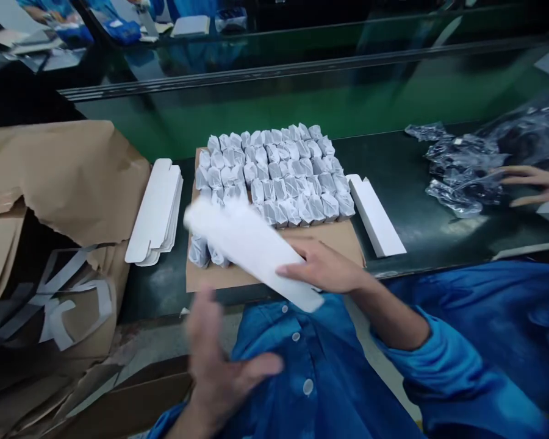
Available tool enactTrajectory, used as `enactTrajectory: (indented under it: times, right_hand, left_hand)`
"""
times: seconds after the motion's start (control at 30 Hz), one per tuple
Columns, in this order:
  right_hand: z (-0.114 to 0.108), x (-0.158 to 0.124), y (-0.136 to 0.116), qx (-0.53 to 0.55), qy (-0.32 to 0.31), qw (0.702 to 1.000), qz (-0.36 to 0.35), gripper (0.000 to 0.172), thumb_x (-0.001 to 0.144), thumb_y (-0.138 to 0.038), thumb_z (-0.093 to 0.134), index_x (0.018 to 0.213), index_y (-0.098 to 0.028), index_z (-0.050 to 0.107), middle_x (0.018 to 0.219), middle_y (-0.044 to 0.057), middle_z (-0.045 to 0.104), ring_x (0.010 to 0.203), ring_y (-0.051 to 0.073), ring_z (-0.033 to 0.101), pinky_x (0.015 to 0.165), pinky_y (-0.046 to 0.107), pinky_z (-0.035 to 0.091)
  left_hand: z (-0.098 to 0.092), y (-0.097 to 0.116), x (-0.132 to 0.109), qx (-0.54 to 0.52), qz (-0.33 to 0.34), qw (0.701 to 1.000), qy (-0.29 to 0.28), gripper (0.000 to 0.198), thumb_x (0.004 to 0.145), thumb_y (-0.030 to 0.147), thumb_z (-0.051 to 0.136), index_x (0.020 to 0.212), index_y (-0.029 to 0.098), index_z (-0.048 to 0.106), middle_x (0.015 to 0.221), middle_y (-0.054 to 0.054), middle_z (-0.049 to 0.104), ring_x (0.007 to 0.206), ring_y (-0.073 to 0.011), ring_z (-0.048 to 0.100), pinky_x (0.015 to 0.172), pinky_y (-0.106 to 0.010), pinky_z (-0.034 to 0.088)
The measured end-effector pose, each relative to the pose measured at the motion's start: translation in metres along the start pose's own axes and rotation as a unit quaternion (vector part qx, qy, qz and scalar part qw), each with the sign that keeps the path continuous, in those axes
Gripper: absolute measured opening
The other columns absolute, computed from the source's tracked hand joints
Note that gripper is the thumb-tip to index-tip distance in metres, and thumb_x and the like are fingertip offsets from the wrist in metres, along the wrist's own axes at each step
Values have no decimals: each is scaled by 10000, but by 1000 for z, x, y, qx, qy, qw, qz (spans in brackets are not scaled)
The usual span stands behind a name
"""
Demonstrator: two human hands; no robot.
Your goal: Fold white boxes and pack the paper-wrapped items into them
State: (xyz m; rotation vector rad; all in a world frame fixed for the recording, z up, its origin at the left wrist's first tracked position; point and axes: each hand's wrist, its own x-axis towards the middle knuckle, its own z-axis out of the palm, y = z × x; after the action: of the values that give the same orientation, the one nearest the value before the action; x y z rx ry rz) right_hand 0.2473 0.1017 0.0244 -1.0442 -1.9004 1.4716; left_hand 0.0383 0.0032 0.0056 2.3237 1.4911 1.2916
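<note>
Head view: the right hand (pixel 322 265) is gripping a long white card strip (pixel 251 250), fingers pressed together, just above a brown cardboard sheet (pixel 229 280). The left hand (pixel 219 360) is spreading wide open, holding nothing, by the blue shirt (pixel 297 360). Rows of wrapped packs (pixel 274 177) are sitting on the sheet. Another person's hand (pixel 531 183) is touching a plastic bag (pixel 462 171).

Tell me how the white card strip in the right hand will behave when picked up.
The white card strip is probably light and fairly stiff, since it stays straight with no visible sag in the right hand. It may also slide easily on similar card: the stacked strips on the bench lie slightly fanned.
</note>
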Motion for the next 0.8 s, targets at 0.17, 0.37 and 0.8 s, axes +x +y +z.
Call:
enactTrajectory:
  times: [0.17, 0.37, 0.8]
  right_hand:
    - [-23, -39, -8, -196, -194, 961, -5, 257, 964, -315, 588, 1144, -138, 639, 967, 60, 712, 824, 173, 657, 683, 257, 490]
    - [22, -63, 0, -572, 85, 802, -148, 710, 940, -409, 618, 1466, 6, 381, 1172, 237, 657, 987, 329, 635, 798, 453, 522]
    - [17, -73, 4, -616, 55, 762, -192, 481, 983, -228, 512, 1389, 26, 480, 1296, 266, 623, 1189, 359, 607, 987, 507, 526]
  left_hand:
    - [-21, -31, 31, -113, -301, 936, -141, 480, 785, 551, 739, 1123, 212, 709, 982, -58, 762, 871, -240, 730, 710, -299, 606]
    - [1, -39, 26, -349, -427, 824, -126, 344, 838, 489, 689, 940, 162, 696, 787, -26, 731, 615, -176, 686, 543, -284, 594]
    - [-1, -41, 38, -206, -332, 894, -220, 187, 767, 302, 707, 894, 173, 758, 834, -38, 770, 710, -154, 723, 567, -188, 565]
